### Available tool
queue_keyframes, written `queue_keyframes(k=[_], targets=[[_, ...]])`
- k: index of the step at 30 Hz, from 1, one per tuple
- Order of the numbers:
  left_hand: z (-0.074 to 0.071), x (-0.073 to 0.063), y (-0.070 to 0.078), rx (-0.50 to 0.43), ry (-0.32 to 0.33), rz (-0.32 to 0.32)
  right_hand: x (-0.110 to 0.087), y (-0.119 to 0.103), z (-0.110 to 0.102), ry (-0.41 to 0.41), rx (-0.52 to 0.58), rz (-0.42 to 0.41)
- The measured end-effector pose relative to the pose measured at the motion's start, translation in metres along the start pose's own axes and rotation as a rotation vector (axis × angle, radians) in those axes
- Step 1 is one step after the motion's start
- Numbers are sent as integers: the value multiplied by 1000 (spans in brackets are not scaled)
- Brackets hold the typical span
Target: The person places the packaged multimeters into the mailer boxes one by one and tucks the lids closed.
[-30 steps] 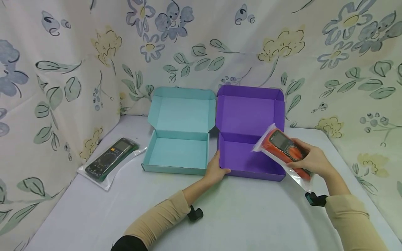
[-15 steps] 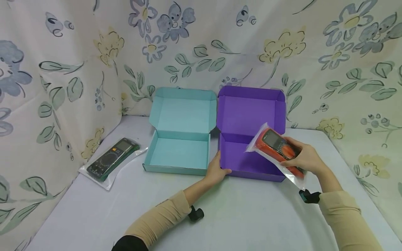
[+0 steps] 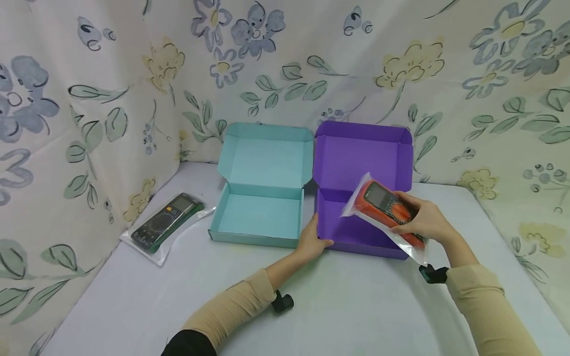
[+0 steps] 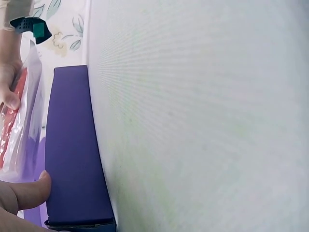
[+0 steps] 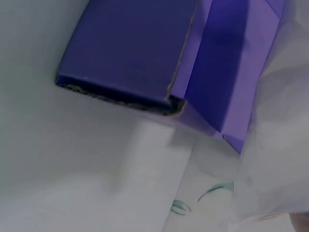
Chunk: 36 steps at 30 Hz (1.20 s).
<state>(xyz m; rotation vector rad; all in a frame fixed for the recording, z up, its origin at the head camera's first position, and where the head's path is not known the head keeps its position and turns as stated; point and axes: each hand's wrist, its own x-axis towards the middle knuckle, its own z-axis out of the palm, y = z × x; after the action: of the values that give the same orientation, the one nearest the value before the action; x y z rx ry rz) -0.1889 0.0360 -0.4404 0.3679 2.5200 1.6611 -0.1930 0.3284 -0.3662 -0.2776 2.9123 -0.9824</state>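
Observation:
In the head view my right hand [image 3: 423, 218] grips an orange multimeter [image 3: 375, 196] in a clear plastic bag, tilted over the open purple box [image 3: 362, 154]. The bag's far end overlaps the box interior. My left hand [image 3: 311, 243] holds the front left corner of that box, thumb on the front wall and fingers along the left side. In the left wrist view the thumb [image 4: 37, 191] presses near the front wall's top edge. The right wrist view shows the pale bag [image 5: 285, 125] beside the purple box's corner [image 5: 174, 104]; most of that hand is out of frame.
An open teal box [image 3: 265, 155] stands left of the purple one, lid raised. Farther left, a bagged black and green multimeter [image 3: 162, 225] lies on the white table [image 3: 356, 306]. A flowered cloth [image 3: 294, 44] hangs behind.
My right hand has carried the bagged orange multimeter leftward, farther over the purple box. The left hand keeps its hold on the corner. The whole head view has shifted slightly.

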Motion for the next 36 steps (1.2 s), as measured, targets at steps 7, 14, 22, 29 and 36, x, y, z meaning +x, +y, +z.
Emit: queue_keyframes(k=[7, 14, 22, 29, 36], targets=[[0, -1, 2, -4, 2, -15, 9, -8, 4, -15, -3, -39], [0, 0, 2, -12, -5, -10, 18, -14, 9, -32, -9, -74], [-1, 0, 4, -14, -11, -17, 28, -14, 16, -60, -57, -83], [-2, 0, 4, -9, -4, -24, 35, -17, 20, -82, -110, -85], [-1, 0, 3, -4, 1, -1, 41, -17, 21, -102, -111, -98]])
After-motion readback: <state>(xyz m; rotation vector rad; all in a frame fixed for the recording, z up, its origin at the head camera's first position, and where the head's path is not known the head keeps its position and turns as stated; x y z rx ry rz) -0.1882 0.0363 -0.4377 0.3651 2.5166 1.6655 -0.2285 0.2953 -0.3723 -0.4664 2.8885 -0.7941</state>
